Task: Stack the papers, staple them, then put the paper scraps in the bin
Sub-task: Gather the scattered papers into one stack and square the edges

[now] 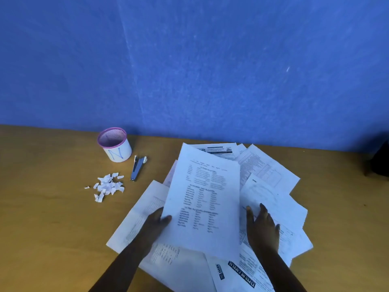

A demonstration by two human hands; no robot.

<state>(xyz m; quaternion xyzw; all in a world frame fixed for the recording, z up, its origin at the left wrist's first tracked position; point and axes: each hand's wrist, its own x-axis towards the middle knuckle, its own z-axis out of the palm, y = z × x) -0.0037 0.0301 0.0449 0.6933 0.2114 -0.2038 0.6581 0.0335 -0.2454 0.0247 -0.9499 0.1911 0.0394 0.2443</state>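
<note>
2 hands are on the loose papers (271, 171) spread across the table (42, 207). Your left hand (156, 223) pinches the top sheet (205, 199) at its left edge, thumb on top. Your right hand (262, 227) lies open and flat on the sheets, gripping nothing. The stapler (137, 167), scraps (108, 186) and bin (114, 144) sit left.

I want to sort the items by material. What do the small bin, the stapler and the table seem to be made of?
The small bin looks like fine mesh with a pink rim, probably metal, wrapped in white paper marked in blue pen. The stapler seems to be painted metal or plastic in grey-blue; the picture is too soft to decide. The table appears to be matte wood or wood-look laminate.
</note>
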